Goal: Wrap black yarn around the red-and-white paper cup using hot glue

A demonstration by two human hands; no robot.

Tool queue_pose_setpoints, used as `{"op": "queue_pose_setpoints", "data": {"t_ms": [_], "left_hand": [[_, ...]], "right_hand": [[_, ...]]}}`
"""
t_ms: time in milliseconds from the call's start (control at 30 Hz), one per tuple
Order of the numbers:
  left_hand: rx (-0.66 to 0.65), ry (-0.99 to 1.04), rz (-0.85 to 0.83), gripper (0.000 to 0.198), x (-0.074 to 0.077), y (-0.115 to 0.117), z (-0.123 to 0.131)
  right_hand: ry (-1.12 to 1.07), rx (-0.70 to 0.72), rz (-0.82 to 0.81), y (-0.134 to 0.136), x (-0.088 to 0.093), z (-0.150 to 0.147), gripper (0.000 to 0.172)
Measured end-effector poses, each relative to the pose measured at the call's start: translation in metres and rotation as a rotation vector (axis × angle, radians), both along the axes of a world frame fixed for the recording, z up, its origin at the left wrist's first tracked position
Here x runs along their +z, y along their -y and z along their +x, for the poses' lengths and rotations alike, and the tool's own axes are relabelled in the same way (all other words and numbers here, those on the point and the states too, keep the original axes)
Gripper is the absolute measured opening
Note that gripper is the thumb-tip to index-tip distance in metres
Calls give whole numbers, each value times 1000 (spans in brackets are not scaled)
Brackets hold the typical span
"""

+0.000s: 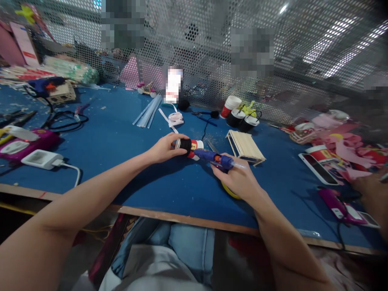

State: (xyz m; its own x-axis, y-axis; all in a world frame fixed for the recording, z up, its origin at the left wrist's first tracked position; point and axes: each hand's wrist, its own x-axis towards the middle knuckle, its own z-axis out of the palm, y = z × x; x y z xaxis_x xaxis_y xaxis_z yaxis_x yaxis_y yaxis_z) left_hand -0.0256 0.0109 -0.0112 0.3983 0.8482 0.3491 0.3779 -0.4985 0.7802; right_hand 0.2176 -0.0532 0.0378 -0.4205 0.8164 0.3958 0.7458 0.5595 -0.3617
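Note:
My left hand (165, 148) is closed around a red and white paper cup (198, 144) lying on its side just above the blue table. A band of black cord (184, 146) is wound round the cup near my fingers. In my right hand (239, 178) is a blue hot glue gun (209, 155), with a clear glue stick (241, 164) protruding from its back. The gun's nozzle points left and is close to the cup's side; whether they touch I cannot tell. Under my right hand, a yellow curved handle (228, 190) is partly hidden.
Beyond my hands lie clear glue sticks (148, 112), white ribbon (176, 119) and several paper cups (230, 106). A small wooden-stick bench (247, 145) stands at right. Purple power strips (45, 139) and cables lie leftward. Another person's hand (371, 198) is far right, near a phone (319, 169).

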Motion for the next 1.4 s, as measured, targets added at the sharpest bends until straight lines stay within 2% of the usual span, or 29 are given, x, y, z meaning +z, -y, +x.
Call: {"op": "queue_pose_setpoints", "data": {"t_ms": [333, 1000, 1400], "left_hand": [[-13, 14, -7, 40, 3, 3, 0], [-18, -2, -13, 41, 4, 4, 0], [-11, 6, -56, 40, 10, 7, 2]], "right_hand": [[0, 0, -70, 0, 2, 1, 11], [-1, -19, -55, 1, 3, 3, 12], [56, 39, -18, 0, 1, 5, 13]]}}
